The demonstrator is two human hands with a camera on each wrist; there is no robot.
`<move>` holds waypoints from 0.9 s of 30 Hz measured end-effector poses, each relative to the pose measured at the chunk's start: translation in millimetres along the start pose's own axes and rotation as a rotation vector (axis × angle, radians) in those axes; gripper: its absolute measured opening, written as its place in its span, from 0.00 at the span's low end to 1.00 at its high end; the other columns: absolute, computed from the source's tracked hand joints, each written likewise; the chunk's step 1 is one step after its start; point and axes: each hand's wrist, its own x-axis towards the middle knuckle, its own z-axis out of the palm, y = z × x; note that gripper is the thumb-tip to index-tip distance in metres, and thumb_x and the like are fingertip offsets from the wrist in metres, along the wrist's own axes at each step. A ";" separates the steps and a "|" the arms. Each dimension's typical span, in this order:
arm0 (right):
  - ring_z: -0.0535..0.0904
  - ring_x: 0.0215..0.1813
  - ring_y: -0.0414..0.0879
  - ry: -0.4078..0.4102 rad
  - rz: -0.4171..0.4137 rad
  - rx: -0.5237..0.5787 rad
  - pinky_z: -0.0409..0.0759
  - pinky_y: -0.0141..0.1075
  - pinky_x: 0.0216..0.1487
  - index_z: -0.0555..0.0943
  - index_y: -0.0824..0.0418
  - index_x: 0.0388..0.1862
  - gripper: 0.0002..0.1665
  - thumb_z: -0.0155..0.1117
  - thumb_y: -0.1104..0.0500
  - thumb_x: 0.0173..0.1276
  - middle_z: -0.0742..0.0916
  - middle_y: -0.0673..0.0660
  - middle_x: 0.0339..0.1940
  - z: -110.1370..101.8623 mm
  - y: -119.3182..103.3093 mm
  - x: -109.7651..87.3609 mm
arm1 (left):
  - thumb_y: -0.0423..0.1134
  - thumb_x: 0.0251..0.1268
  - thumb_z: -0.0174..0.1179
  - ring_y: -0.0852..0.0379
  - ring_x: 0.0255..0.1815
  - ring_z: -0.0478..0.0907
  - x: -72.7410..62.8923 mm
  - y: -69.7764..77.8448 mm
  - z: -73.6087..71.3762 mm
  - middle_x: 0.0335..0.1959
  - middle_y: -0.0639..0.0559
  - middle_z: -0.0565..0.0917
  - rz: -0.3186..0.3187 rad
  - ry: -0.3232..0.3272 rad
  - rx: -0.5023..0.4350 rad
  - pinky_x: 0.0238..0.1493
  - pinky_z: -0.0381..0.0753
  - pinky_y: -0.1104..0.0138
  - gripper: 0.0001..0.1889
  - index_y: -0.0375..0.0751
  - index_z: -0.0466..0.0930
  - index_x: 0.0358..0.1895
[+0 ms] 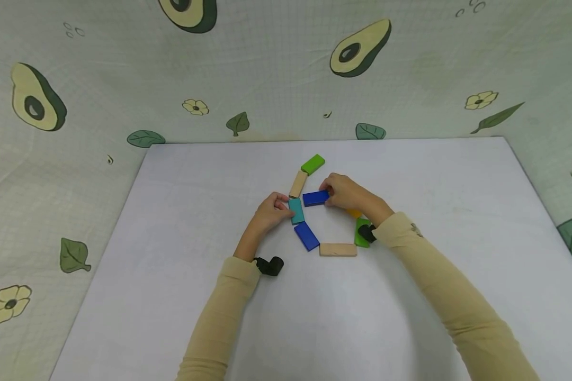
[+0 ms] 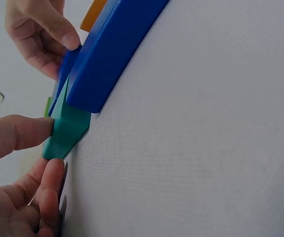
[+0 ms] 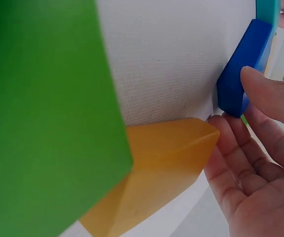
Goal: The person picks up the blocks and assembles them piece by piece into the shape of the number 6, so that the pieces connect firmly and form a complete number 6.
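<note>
My left hand [image 1: 269,212] pinches a teal wooden block [image 1: 296,211] at the left side of a ring of flat blocks. In the left wrist view, thumb and fingers lie at two edges of the teal block [image 2: 69,129]. Across from it, my right hand [image 1: 347,192] grips the right end of a blue block [image 1: 315,198], which lies close to the teal one without touching it in the head view. The right wrist view shows the thumb on that blue block [image 3: 241,74], its fingertips near an orange block [image 3: 164,168].
Another blue block [image 1: 307,236], a plain wood block [image 1: 338,250] and a green block [image 1: 362,233] form the ring's lower side. Above the teal block, a plain block [image 1: 298,183] and a light green block [image 1: 313,164] extend up. All lie on a white table [image 1: 181,222] before an avocado-print cloth [image 1: 276,69].
</note>
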 end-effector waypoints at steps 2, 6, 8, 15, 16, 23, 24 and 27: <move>0.70 0.45 0.53 -0.002 0.005 0.003 0.71 0.43 0.51 0.75 0.69 0.52 0.20 0.63 0.67 0.60 0.77 0.63 0.44 0.6 -0.7 1.2 | 0.38 0.54 0.63 0.57 0.31 0.66 0.0 -0.1 -0.2 0.30 0.52 0.71 -0.002 0.000 -0.003 0.32 0.64 0.69 0.20 0.41 0.72 0.51; 0.70 0.45 0.53 -0.007 0.002 0.003 0.71 0.43 0.51 0.76 0.69 0.53 0.20 0.62 0.67 0.61 0.77 0.63 0.44 1.6 -1.9 2.7 | 0.38 0.54 0.63 0.57 0.31 0.66 0.5 -0.7 -0.6 0.30 0.53 0.71 0.001 -0.003 -0.012 0.32 0.63 0.69 0.20 0.41 0.72 0.51; 0.70 0.46 0.53 -0.005 -0.002 0.004 0.71 0.43 0.51 0.76 0.68 0.53 0.20 0.62 0.67 0.61 0.77 0.63 0.44 1.7 -2.9 2.6 | 0.38 0.54 0.63 0.57 0.31 0.66 0.9 -1.1 -0.4 0.30 0.53 0.71 0.002 -0.003 -0.013 0.32 0.64 0.69 0.20 0.42 0.72 0.51; 0.70 0.47 0.54 0.000 -0.006 0.005 0.71 0.44 0.52 0.76 0.67 0.53 0.20 0.62 0.68 0.61 0.77 0.63 0.46 2.5 -4.7 1.3 | 0.39 0.54 0.63 0.57 0.31 0.66 0.9 -2.0 -0.5 0.30 0.53 0.71 -0.002 -0.013 -0.022 0.33 0.64 0.68 0.20 0.43 0.71 0.51; 0.70 0.47 0.53 0.002 -0.007 0.002 0.71 0.44 0.52 0.76 0.67 0.54 0.20 0.62 0.68 0.61 0.77 0.63 0.46 2.6 -4.8 1.2 | 0.39 0.54 0.63 0.57 0.31 0.66 0.7 -2.0 -0.5 0.30 0.53 0.71 -0.001 -0.012 -0.021 0.33 0.64 0.68 0.20 0.43 0.71 0.51; 0.71 0.46 0.54 0.006 -0.010 -0.014 0.72 0.44 0.52 0.75 0.67 0.54 0.21 0.61 0.68 0.61 0.77 0.64 0.46 3.2 -6.5 0.6 | 0.39 0.54 0.63 0.57 0.31 0.67 0.3 -2.2 -0.6 0.30 0.52 0.72 0.006 -0.009 -0.020 0.33 0.64 0.68 0.20 0.42 0.71 0.51; 0.71 0.47 0.54 0.007 -0.009 -0.015 0.72 0.44 0.52 0.75 0.67 0.54 0.21 0.61 0.68 0.61 0.77 0.64 0.46 3.1 -6.7 0.4 | 0.39 0.54 0.63 0.57 0.31 0.67 -0.1 -2.0 -0.7 0.30 0.52 0.72 0.007 -0.009 -0.021 0.33 0.64 0.68 0.20 0.42 0.71 0.51; 0.71 0.47 0.54 0.009 -0.013 -0.016 0.72 0.44 0.52 0.75 0.67 0.54 0.20 0.61 0.68 0.61 0.77 0.64 0.46 3.0 -7.6 0.1 | 0.39 0.54 0.63 0.56 0.32 0.67 -0.5 -1.9 -0.8 0.30 0.52 0.71 0.012 -0.009 -0.026 0.34 0.64 0.68 0.20 0.42 0.71 0.50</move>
